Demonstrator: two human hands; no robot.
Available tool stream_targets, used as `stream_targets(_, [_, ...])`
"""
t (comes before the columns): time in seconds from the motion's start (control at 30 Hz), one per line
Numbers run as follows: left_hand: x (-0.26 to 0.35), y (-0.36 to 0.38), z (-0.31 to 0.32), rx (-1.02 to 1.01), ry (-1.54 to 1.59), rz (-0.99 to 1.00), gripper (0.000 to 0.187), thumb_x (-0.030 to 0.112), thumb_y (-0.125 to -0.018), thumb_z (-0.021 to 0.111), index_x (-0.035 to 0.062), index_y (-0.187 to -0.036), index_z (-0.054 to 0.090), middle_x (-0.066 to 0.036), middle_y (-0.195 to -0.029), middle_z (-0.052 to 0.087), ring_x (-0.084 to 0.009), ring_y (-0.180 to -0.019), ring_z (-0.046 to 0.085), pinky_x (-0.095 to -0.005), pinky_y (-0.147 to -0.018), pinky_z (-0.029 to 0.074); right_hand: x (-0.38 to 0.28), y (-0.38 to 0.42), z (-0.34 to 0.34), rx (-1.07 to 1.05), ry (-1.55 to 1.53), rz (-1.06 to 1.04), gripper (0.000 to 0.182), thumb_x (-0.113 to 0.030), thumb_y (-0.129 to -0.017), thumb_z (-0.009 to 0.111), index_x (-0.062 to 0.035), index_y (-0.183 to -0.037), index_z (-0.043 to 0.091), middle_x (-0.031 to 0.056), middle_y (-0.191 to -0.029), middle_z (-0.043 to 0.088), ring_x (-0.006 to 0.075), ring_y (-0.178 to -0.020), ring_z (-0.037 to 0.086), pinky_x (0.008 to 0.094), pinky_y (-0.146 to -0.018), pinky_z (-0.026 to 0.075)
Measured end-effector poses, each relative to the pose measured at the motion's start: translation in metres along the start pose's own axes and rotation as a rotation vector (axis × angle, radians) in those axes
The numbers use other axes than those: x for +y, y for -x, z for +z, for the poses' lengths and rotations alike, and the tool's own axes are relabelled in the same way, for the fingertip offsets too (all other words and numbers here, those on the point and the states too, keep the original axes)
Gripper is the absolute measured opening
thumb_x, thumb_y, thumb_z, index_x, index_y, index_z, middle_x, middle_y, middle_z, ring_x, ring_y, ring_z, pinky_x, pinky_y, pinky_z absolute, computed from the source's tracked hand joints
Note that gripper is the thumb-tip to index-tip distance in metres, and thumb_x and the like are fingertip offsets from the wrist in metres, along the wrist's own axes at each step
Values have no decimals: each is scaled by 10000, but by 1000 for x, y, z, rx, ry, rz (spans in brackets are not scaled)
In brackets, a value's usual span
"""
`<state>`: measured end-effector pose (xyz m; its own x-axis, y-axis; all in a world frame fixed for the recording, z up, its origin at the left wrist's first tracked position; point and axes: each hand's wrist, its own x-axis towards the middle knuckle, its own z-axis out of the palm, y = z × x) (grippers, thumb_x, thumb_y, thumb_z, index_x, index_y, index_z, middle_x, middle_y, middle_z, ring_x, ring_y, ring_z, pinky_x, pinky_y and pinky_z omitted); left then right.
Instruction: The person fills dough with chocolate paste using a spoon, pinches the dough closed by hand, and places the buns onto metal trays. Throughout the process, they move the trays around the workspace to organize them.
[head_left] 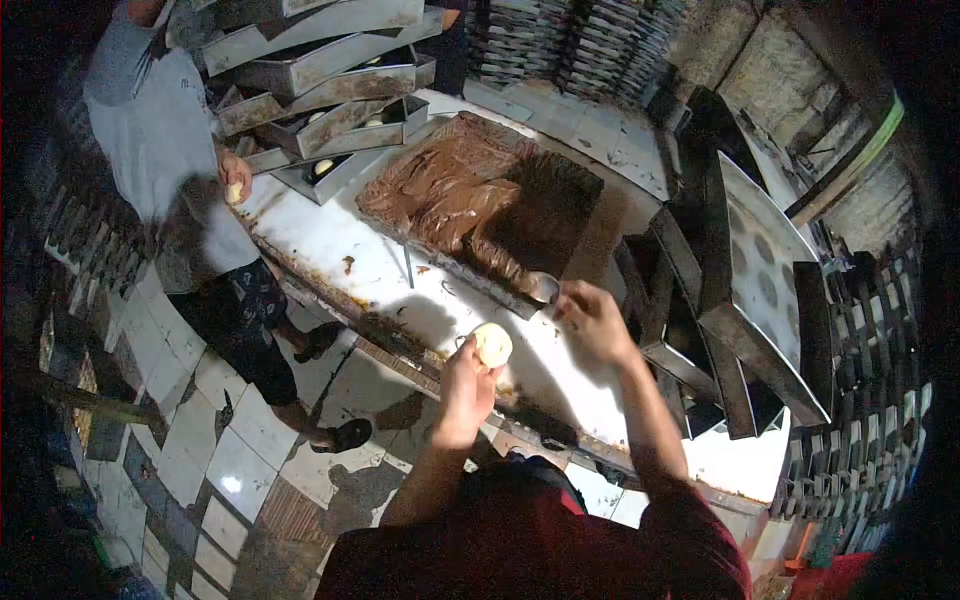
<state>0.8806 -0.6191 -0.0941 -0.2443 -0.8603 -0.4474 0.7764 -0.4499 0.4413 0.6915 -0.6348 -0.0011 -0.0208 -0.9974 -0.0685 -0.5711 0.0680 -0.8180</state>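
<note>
My left hand (468, 398) is closed around a flat, round piece of pale yellow dough (492, 345), held up over the near edge of the table. My right hand (597, 320) grips a spoon (545, 287) whose bowl is at the near right corner of a metal tray (515, 303). Thick brown chocolate-like paste (450, 190) is heaped in the left part of that tray, while its right part is dark and shadowed. A thin stick-like tool (408, 266) leans against the tray's near side.
Stacked metal pans (350, 82) crowd the table's far left, some with yellow dough pieces inside. More pans (765, 290) lean in a pile at right on the white tabletop (400, 290). A co-worker (150, 140) stands at left, a yellow piece in one hand (235, 170).
</note>
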Motion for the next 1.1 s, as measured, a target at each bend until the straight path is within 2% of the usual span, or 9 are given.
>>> stream_targets(0.33, [-17,69,78,-203,453,53,336,184,-927,406,-67,-1118,520,-183,-1142,547,-257,-1092,508,-413,-1012,364,111,40,48,473,-98,-887,519,187,-686,493,-39,-1146,573,152,-886,556,256,-778,541,314,-685,448])
stream_targets(0.47, [-6,132,95,273,-1153,806,290,193,-884,505,-33,-1054,567,-150,-1102,561,-242,-959,569,-387,-870,481,156,19,52,407,-52,-587,605,175,-679,464,-98,-1213,547,174,-924,558,298,-836,550,350,-749,459])
stream_targets(0.57, [2,174,74,947,-1920,306,421,332,-811,614,0,-1063,554,-159,-997,601,-286,-844,620,-328,-713,504,150,-3,63,397,47,-386,621,132,-720,479,-124,-1286,482,216,-938,542,333,-829,541,388,-775,452])
stream_targets(0.6, [-8,180,47,625,-1529,601,424,318,-809,616,7,-1088,543,-172,-1010,600,-286,-880,618,-319,-726,504,148,-6,70,374,213,-195,629,107,-744,493,-139,-1321,445,239,-954,534,350,-819,536,405,-786,449])
stream_targets(0.67, [-21,210,64,705,-2026,563,444,215,-803,600,37,-1196,494,-185,-1120,554,-269,-1019,572,-336,-843,477,116,17,55,332,245,-181,593,11,-807,525,-153,-1361,390,283,-1056,510,346,-872,531,424,-840,423])
stream_targets(0.7, [-33,208,58,741,-2010,563,444,215,-803,600,37,-1196,494,-185,-1120,554,-269,-1019,572,-336,-843,477,105,33,50,438,351,-275,582,8,-814,520,-146,-1361,395,297,-1095,498,333,-894,538,421,-822,429])
stream_targets(0.73, [-45,199,41,324,-1204,648,479,181,-797,594,43,-1235,457,-186,-1135,541,-277,-1053,547,-365,-882,455,117,40,60,599,268,-491,422,-38,-838,525,-61,-1259,504,255,-1073,521,316,-938,521,404,-843,409])
stream_targets(0.83, [-73,194,27,-300,41,440,556,98,-788,554,65,-1313,376,-184,-1118,540,-308,-1053,531,-430,-922,424,79,113,43,170,-312,-377,265,-145,-882,547,32,-1073,593,161,-948,619,213,-843,564,342,-784,440])
stream_targets(1.1, [-147,209,-3,-515,-128,-89,575,18,-748,463,56,-1305,326,-176,-984,573,-261,-835,605,-368,-625,550,58,220,-23,-783,-842,217,276,-218,-879,594,25,-1009,603,81,-855,638,136,-666,617,236,-581,498])
